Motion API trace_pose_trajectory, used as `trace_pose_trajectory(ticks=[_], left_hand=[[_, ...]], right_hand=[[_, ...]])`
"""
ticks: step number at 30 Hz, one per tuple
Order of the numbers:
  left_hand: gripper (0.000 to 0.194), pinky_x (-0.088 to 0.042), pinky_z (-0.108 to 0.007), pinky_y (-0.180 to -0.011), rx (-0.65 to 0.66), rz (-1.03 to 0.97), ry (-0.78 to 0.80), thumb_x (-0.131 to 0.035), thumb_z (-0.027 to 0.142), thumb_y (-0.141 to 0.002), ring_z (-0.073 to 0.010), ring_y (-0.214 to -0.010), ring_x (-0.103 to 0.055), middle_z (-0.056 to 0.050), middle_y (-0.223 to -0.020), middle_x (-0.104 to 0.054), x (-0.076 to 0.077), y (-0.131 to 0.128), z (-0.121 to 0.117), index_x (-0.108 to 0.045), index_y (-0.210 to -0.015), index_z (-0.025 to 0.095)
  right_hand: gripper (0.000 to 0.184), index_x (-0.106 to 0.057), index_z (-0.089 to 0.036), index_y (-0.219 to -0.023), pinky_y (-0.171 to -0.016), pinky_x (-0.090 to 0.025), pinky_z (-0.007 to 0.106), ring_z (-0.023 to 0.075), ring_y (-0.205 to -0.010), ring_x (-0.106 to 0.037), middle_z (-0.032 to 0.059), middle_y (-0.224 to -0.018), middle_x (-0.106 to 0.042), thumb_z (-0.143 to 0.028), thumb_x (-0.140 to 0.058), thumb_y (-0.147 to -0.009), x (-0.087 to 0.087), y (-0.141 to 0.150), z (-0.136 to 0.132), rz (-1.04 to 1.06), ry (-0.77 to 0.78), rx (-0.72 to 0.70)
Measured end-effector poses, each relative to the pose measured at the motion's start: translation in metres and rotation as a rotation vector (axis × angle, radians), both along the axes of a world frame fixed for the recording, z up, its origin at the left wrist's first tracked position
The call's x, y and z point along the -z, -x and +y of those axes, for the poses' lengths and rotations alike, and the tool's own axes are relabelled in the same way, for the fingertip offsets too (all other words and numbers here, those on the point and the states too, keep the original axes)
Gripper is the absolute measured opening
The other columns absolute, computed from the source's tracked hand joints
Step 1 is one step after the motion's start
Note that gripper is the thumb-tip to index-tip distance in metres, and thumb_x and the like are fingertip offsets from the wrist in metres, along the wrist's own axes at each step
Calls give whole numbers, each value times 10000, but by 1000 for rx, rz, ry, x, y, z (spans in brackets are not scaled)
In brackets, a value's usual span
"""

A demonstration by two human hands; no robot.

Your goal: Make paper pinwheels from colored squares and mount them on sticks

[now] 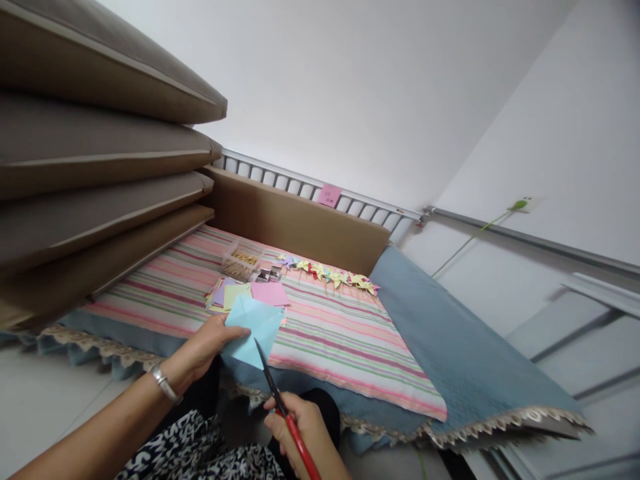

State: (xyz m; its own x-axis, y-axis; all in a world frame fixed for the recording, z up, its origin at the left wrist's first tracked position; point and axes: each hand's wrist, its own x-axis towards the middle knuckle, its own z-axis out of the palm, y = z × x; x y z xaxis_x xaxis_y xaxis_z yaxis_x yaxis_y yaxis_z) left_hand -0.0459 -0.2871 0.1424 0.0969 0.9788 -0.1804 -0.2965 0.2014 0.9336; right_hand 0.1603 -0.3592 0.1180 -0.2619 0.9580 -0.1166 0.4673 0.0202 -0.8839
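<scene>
Between the thumb and fingers of my left hand is a light blue sheet of paper with faint fold lines. My right hand is closed on red-handled scissors. Their dark blades point up and reach the lower middle of the sheet; whether they are cutting I cannot tell. Just beyond the sheet lie a pink paper, a pale yellow-green paper and a lilac paper in a loose pile.
Behind the papers stands a clear divided box with small sticks and other pieces. Several paper pinwheels line the striped cloth. Stacked cushions rise at left; a brown board stands at the back.
</scene>
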Motion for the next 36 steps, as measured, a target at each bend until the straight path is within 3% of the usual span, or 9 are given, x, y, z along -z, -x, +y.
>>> trace_pose_trajectory(ticks=[5, 14, 26, 31, 34, 36], left_hand=[[316, -440, -261, -576, 4, 10, 0, -748, 243, -572, -170, -574, -613, -53, -689, -721, 1, 0, 1, -674, -842, 96], [287, -442, -259, -577, 5, 10, -4, -738, 238, -573, -167, -570, -613, -53, -679, -722, 1, 0, 1, -675, -813, 93], [268, -451, -267, -566, -6, 3, 25, -734, 235, -562, -177, -554, -619, -59, -649, -719, 6, -1, 4, -673, -783, 96], [260, -453, -255, -554, -60, 15, 29, -744, 223, -545, -163, -538, -611, -47, -630, -712, 1, 11, 9, -673, -762, 98], [258, -463, -271, -569, -15, 43, 44, -746, 226, -537, -184, -559, -624, -55, -639, -715, -1, 21, 11, -676, -754, 106], [241, -469, -284, -580, 80, 67, 54, -738, 221, -540, -198, -573, -631, -57, -648, -718, 1, 24, 10, -681, -750, 117]], right_hand=[[171, -663, -156, -858, -425, -265, 193, 75, -422, -388, -64, -471, -430, -275, -569, -779, -2, -2, 1, -3, 20, -28], [122, -642, -168, -817, -425, -257, 197, 70, -405, -362, -77, -456, -392, -269, -592, -770, 9, 0, 2, 16, 31, -4], [133, -644, -162, -824, -443, -275, 204, 83, -433, -391, -65, -473, -404, -261, -576, -768, 4, 1, 3, -54, -26, -24], [258, -648, -179, -962, -472, -322, 196, 95, -466, -439, -62, -518, -458, -172, -559, -720, 15, -13, 4, -137, -112, -144], [400, -617, -197, -1066, -568, -412, 205, 127, -583, -556, -20, -671, -607, -108, -529, -686, 18, -27, 5, -111, -128, -195], [441, -601, -211, -1101, -681, -454, 242, 166, -741, -608, 31, -880, -668, -108, -547, -676, 18, -34, 10, -55, -177, -139]])
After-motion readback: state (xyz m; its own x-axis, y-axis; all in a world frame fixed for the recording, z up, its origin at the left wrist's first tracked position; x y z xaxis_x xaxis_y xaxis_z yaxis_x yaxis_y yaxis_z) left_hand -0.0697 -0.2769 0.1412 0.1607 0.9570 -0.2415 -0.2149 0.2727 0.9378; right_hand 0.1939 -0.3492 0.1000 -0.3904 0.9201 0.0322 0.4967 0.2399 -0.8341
